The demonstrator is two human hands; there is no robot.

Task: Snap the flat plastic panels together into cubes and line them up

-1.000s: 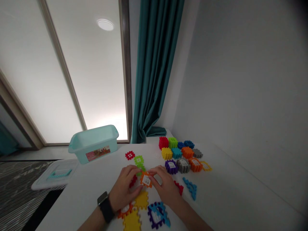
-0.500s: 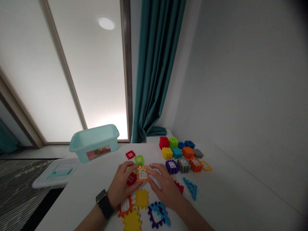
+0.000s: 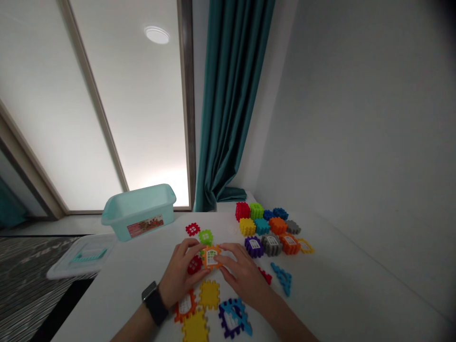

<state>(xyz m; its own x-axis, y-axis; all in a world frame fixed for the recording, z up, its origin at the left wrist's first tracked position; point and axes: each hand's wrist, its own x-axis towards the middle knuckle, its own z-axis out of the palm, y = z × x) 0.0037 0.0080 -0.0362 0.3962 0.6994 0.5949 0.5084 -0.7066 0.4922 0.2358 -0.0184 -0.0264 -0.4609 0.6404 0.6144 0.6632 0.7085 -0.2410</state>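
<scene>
Between my two hands is an orange building tile with a white window insert, held upright facing me. My left hand, wearing a dark watch, grips its left edge between thumb and fingers. At the right edge, my right hand pinches the tile, one fingertip resting on the window. A dark red tile lies by my left fingers, and a green tile is just beyond. Closer to me lie a yellow tile, an orange tile with a white insert and a purple frame overlapped by a blue piece.
Stacks of coloured tiles, including a purple stack and a red stack, stand at the back right. A blue triangular piece lies right of my hand. A mint bin stands at the back left, beside its clear lid.
My right fingers have shifted slightly, with one fingertip now over the window of the orange tile. Otherwise the hands and the pieces stay where they were.
</scene>
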